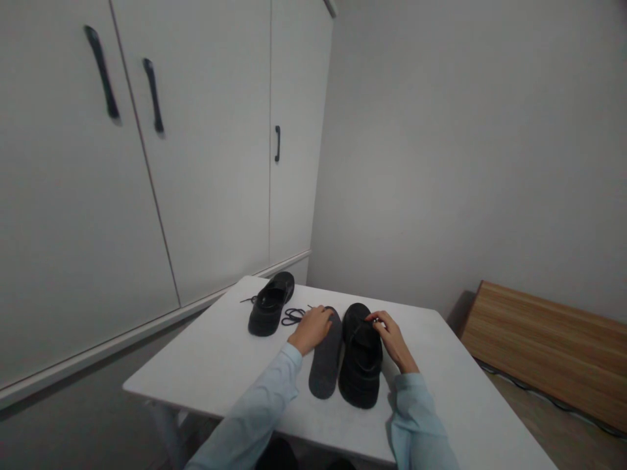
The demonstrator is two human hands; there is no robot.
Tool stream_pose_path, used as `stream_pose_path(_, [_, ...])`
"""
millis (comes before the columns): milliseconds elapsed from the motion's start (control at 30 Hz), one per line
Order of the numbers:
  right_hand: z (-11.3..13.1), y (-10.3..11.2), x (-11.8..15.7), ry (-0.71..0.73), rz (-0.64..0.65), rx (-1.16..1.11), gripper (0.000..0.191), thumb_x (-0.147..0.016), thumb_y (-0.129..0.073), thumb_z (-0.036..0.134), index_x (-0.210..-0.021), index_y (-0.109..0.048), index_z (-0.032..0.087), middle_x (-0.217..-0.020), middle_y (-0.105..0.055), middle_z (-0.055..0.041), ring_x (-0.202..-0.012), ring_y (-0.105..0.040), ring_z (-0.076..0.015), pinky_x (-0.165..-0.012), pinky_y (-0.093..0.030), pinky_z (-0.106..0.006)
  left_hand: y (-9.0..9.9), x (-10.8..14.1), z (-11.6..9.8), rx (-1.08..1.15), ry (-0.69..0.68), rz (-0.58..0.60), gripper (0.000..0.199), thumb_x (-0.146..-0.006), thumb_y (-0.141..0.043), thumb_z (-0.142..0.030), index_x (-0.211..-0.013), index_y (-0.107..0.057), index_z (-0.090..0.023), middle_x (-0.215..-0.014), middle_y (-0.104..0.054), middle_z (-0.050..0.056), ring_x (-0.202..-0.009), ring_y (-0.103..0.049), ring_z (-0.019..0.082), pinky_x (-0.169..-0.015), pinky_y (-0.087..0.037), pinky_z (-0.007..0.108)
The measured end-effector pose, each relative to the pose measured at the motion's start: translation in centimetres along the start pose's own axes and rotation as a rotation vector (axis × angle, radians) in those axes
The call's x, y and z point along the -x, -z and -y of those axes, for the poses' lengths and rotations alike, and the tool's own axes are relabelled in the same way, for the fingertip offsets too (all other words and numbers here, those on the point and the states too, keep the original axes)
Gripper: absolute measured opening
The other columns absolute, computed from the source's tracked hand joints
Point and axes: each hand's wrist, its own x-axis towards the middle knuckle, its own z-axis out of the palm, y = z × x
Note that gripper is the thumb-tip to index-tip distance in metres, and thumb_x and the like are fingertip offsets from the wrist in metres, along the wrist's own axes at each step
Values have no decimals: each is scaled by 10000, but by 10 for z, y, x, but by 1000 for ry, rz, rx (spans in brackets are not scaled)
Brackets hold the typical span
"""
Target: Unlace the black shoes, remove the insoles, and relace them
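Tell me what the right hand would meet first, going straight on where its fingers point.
The right hand would likely meet the black shoe beside the grey insole first; whether they touch now is unclear.

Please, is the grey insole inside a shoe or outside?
Outside: the grey insole lies on the white table, beside a black shoe.
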Motion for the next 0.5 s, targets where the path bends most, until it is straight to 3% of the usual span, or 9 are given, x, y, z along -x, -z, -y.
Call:
stream_pose_path(133, [0,-1,1,1,-12,8,198,-716,-452,239,-770,-640,206,-834,-596,-34,-837,-546,-215,-711,-413,-317,-22,-3,7,-78,190,-17,413,-884,-441,-295,-1295,-450,-253,-1379,-418,133,-1297,-324,361,-977,-283,646])
stream_pose_path(200, [0,-1,1,0,-13,9,200,-718,-452,240,-772,-642,207,-831,-595,-34,-825,-545,-213,-703,-413,-316,-29,-3,11,-71,261,36,461,-889,-430,-351,-1340,-394,-261,-1431,-347,150,-1334,-236,405,-944,-251,705])
stream_pose_path(300, [0,-1,1,1,-14,5,193,-722,-455,240,-773,-638,210,-839,-595,-37,-827,-542,-214,-703,-413,-317,-34,-1,16,-43,293,81,487,-896,-406,-376,-1362,-360,-241,-1436,-326,173,-1325,-250,412,-945,-284,671])
stream_pose_path(400, [0,-1,1,0,-8,4,187,-724,-456,241,-774,-634,210,-847,-591,-39,-831,-540,-215,-704,-412,-320,-36,1,17,-31,254,66,479,-906,-387,-322,-1364,-353,-188,-1376,-389,197,-1247,-394,361,-968,-338,559])
stream_pose_path(500, [0,-1,1,-8,-8,9,189,-726,-454,242,-775,-634,212,-851,-593,-37,-833,-541,-214,-706,-414,-322,-38,3,13,-41,204,61,504,-901,-400,-295,-1370,-327,-126,-1346,-413,229,-1234,-423,328,-980,-349,491])
